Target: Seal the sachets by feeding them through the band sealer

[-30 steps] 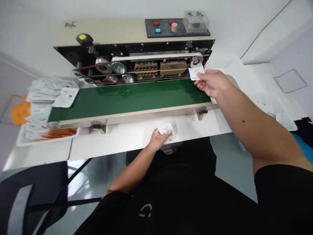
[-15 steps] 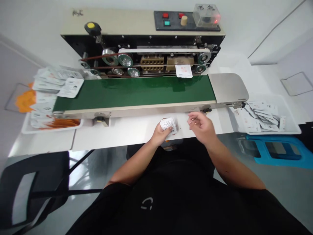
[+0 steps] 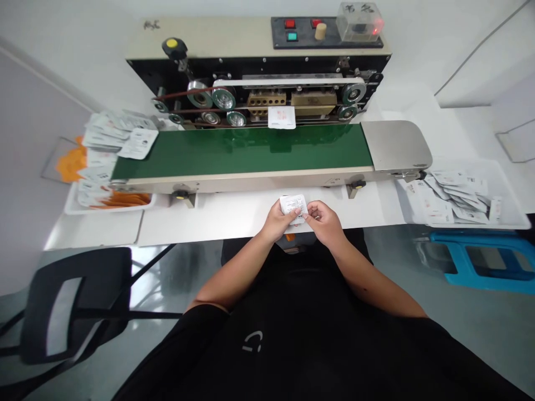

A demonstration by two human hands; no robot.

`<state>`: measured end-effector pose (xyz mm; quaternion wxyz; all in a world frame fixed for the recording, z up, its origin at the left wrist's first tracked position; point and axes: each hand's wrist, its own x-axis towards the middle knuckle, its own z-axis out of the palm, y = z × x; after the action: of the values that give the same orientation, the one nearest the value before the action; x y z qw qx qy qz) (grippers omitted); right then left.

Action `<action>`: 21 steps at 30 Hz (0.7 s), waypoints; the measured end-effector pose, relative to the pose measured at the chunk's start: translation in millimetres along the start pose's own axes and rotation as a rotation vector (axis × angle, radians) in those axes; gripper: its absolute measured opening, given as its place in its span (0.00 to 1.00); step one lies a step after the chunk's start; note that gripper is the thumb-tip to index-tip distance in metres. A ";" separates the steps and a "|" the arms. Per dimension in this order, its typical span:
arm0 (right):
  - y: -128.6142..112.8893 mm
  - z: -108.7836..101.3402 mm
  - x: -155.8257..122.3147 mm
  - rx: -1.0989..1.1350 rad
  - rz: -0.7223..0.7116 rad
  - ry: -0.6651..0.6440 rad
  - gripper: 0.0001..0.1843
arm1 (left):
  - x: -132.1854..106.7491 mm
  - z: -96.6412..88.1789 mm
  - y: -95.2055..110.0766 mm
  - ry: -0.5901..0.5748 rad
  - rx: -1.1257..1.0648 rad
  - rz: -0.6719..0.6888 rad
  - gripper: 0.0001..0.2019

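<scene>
My left hand (image 3: 276, 221) is closed around a small stack of white printed sachets (image 3: 293, 206), thumb across the top one. At the stack's right edge, my right hand (image 3: 325, 224) pinches the corner of a sachet between thumb and fingers. Ahead of me stands a band sealing machine (image 3: 234, 39) with a green conveyor belt (image 3: 234, 153). One white sachet (image 3: 281, 118) with reddish print is upright in the sealing band, hanging over the belt's far edge. Another sachet (image 3: 139, 143) lies at the belt's left end, against a pile.
On the left, a white bin (image 3: 73, 205) holds piled white sachets and orange packets (image 3: 125, 199). A white bin (image 3: 512, 195) of sachets stands at the right. A blue stool (image 3: 460, 245) and a black chair (image 3: 79, 306) are below the table (image 3: 225, 217).
My right hand has moved left and now meets the sachet stack in my left hand. In the sealing band, the sachet has travelled left. The camera view has shifted slightly.
</scene>
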<state>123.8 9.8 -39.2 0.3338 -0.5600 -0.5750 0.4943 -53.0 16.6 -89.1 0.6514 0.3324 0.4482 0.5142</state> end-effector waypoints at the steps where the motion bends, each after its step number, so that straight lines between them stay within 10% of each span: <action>1: 0.8 -0.1 -0.1 0.015 0.004 -0.004 0.12 | -0.4 -0.4 0.2 -0.017 -0.006 -0.010 0.32; 8: 9.5 -4.6 7.0 0.033 -0.047 0.039 0.12 | 0.0 -4.1 -4.7 -0.095 0.011 0.069 0.30; 15: 3.5 -10.7 3.3 0.185 0.011 0.140 0.17 | -7.3 -3.0 0.7 0.070 0.256 0.345 0.19; 21: -3.5 -22.0 -0.8 0.580 0.368 -0.237 0.33 | -5.7 -8.8 24.2 -0.223 0.558 0.573 0.11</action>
<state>143.5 13.7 -29.4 0.3152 -0.4750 -0.3351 0.7502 -70.5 16.8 -69.4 0.4115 0.6612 0.3864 0.4942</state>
